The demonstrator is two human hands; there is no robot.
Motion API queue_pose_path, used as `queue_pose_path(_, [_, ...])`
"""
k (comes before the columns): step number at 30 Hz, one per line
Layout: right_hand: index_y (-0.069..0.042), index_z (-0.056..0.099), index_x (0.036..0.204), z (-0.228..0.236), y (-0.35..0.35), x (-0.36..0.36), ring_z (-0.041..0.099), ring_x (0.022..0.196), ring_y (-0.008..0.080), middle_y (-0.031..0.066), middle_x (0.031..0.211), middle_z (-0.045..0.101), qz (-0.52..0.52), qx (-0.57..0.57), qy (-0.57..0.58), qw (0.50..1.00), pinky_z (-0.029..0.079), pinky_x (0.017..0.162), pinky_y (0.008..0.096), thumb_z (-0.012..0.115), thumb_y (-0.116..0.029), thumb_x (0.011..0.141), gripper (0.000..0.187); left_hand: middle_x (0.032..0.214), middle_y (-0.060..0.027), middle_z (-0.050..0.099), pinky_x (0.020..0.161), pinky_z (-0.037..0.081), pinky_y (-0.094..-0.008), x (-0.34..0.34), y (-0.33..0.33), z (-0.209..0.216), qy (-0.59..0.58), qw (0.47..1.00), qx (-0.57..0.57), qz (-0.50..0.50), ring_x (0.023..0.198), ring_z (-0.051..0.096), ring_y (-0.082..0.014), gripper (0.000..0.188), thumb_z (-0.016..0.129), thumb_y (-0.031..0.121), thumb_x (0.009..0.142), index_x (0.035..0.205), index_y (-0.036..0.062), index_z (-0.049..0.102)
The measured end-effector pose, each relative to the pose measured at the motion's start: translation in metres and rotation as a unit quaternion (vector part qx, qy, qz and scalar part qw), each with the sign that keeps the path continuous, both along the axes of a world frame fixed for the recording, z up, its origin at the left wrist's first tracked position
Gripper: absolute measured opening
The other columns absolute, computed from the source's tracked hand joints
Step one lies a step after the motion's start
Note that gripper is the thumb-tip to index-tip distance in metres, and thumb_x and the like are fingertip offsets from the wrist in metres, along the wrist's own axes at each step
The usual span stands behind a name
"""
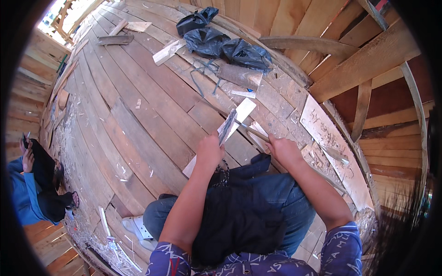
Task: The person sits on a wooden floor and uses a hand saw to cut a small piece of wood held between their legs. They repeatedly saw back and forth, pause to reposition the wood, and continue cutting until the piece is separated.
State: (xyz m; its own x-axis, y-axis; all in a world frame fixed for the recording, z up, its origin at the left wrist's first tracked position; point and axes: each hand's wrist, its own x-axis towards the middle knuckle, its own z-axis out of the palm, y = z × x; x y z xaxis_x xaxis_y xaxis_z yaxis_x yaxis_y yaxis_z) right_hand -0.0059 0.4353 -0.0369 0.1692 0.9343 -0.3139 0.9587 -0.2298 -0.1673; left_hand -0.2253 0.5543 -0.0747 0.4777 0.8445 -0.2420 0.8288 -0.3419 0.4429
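My left hand (210, 149) is closed around the lower end of a narrow dark-grey strip (227, 125), which looks like weathered wood. Under the strip lies a pale board (245, 108), slanting across in front of my knees. My right hand (284, 149) grips a wooden-handled tool (258, 133) with a thin metal end. That end reaches the side of the strip, though its exact shape is too small to tell. Another short pale wood piece (260, 130) lies just beyond the handle. A dark cloth (239, 211) covers my lap.
Black plastic bags (207, 42) and a short brown board (239, 76) lie ahead by the curved plank wall. A long pale plank (336, 152) covered in shavings is at right. At far left sits another person (34, 184) in blue. Wood scraps litter the plank floor (152, 115).
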Motion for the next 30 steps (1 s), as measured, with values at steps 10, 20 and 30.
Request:
queue_pose_path(10, [-0.005,0.052,0.097,-0.009,0.001,0.003,0.066,0.071,0.0365,0.0185,0.072,0.065,-0.009,0.005,0.018,1.000,0.053,0.062,0.0473,0.051,-0.029,0.094,0.024,0.085,-0.0249,0.064,0.073,0.052,-0.0486,-0.001,0.000,-0.008,-0.010,1.000,0.017,-0.013,0.080,0.064,-0.0420,0.028,0.069,0.011,0.075,0.095,-0.0027,0.055])
queue_pose_path(20, [-0.005,0.053,0.098,0.001,0.010,0.007,0.065,0.069,0.0361,0.0168,0.073,0.065,0.007,0.045,0.032,0.998,0.052,0.060,0.0474,0.052,-0.029,0.093,0.025,0.082,-0.0267,0.063,0.075,0.051,-0.0504,0.000,0.001,-0.003,0.002,1.000,-0.005,-0.011,0.081,0.063,-0.0435,0.030,0.069,0.011,0.074,0.098,-0.0042,0.057])
queue_pose_path(30, [-0.007,0.058,0.094,0.001,0.002,0.009,0.066,0.068,0.0348,0.0162,0.069,0.065,0.026,0.050,0.002,0.998,0.053,0.060,0.0463,0.052,-0.034,0.092,0.027,0.086,-0.0259,0.065,0.079,0.051,-0.0470,-0.003,0.002,0.017,-0.021,1.000,0.007,-0.012,0.084,0.064,-0.0413,0.032,0.072,0.014,0.072,0.095,-0.0044,0.061])
